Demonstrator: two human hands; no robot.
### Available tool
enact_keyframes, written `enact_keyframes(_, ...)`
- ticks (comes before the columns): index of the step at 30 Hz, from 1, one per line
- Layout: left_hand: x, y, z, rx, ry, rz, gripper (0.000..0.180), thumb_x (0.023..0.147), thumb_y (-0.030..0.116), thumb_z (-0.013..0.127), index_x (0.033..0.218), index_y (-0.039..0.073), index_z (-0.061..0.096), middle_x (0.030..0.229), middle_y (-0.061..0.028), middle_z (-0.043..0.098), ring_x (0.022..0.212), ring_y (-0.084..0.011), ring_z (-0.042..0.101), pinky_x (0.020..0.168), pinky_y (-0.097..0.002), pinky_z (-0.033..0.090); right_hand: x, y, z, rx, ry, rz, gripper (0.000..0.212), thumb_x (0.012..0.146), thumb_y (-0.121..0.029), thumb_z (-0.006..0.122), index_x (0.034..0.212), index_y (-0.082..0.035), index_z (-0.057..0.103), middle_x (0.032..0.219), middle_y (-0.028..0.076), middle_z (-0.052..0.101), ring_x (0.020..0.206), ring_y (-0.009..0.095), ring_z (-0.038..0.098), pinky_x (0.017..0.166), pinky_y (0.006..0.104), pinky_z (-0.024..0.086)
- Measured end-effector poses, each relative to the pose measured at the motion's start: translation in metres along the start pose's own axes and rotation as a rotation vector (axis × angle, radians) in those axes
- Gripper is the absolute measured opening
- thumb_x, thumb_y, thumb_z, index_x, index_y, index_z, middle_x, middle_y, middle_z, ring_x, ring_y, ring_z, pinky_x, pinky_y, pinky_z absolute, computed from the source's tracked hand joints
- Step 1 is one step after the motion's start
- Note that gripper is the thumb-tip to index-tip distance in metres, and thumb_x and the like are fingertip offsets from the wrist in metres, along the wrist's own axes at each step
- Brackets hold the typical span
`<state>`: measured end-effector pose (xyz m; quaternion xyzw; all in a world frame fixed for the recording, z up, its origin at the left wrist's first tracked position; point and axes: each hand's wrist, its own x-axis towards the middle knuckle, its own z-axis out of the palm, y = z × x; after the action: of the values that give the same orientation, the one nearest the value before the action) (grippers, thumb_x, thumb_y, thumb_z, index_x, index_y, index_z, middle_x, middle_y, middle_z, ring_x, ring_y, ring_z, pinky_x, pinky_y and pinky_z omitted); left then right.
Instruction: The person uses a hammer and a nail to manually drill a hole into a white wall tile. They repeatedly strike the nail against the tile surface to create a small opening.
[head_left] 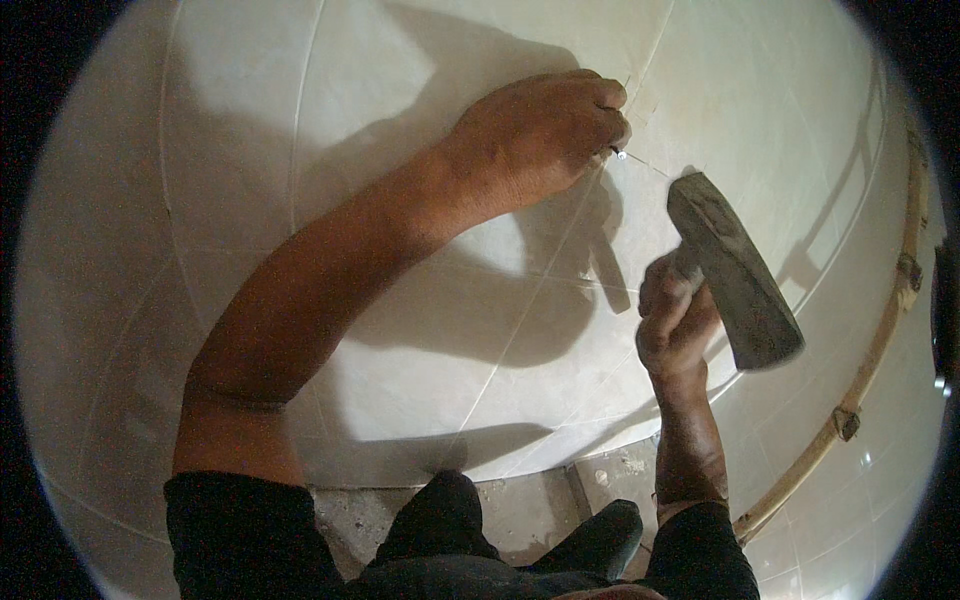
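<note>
My left hand (545,130) is closed against the pale tiled wall (400,290), near where tile joints meet. Only the bright end of a small metal piece (620,155) shows below its curled fingers; the rest of that piece is hidden. Lower and to the right, my right hand (680,315) grips a hammer with a heavy grey, block-shaped head (735,270). The hammer head is raised apart from the left hand, and its handle is mostly hidden by my fist and the head.
A long wooden pole (880,350) with knotted or tied spots curves along the right side. Dusty grey floor (520,510) with small debris shows at the bottom, around my dark-clothed legs (440,515). Shadows of my arms fall across the tiles.
</note>
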<state>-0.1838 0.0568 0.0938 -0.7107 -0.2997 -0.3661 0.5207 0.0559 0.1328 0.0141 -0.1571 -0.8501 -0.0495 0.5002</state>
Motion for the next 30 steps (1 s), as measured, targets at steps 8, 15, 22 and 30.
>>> enact_keyframes(8, 0.004, -0.028, 0.023, 0.075, -0.084, 0.0, 0.012, 0.084, 0.009, 0.066, 0.095, 0.006, 0.07, 0.096, -0.0105, 0.065, 0.094, -0.0325, 0.067, 0.085, -0.0441, 0.057, -0.009, -0.001, 0.008, 0.463, 0.142, 0.114, 0.053, 0.11, -0.052, 0.036, 0.094, -0.003, 0.05, 0.063, 0.002, 0.051, 0.048, 0.009, 0.049, 0.041, 0.0283, 0.041)
enact_keyframes(15, 0.032, -0.072, 0.022, 0.013, -0.263, -0.239, 0.01, 0.083, 0.003, 0.073, 0.093, 0.004, 0.073, 0.091, -0.0116, 0.069, 0.083, -0.0269, 0.066, 0.076, -0.0378, 0.055, -0.036, -0.022, 0.032, 0.587, 0.163, 0.38, 0.059, 0.109, -0.057, 0.033, 0.093, -0.004, 0.051, 0.06, 0.002, 0.049, 0.047, 0.009, 0.048, 0.04, 0.0264, 0.039)
enact_keyframes(22, 0.075, -0.058, -0.006, -0.112, -0.242, -0.376, 0.006, 0.086, 0.003, 0.076, 0.088, -0.003, 0.073, 0.073, -0.0089, 0.065, 0.067, -0.0176, 0.062, 0.062, -0.0305, 0.048, -0.046, -0.029, 0.013, 0.858, 0.098, 0.658, 0.055, 0.11, -0.054, 0.032, 0.106, -0.001, 0.048, 0.063, 0.001, 0.047, 0.047, 0.008, 0.046, 0.04, 0.025, 0.038)
enact_keyframes(30, 0.046, -0.073, -0.013, 0.129, -0.156, 0.046, 0.016, 0.085, 0.007, 0.075, 0.101, 0.005, 0.075, 0.106, -0.0156, 0.074, 0.096, -0.0336, 0.072, 0.087, -0.0415, 0.058, -0.051, -0.05, 0.015, 0.976, 0.096, 0.637, 0.053, 0.11, -0.052, 0.033, 0.118, -0.001, 0.045, 0.072, 0.003, 0.049, 0.051, 0.008, 0.046, 0.041, 0.025, 0.038)
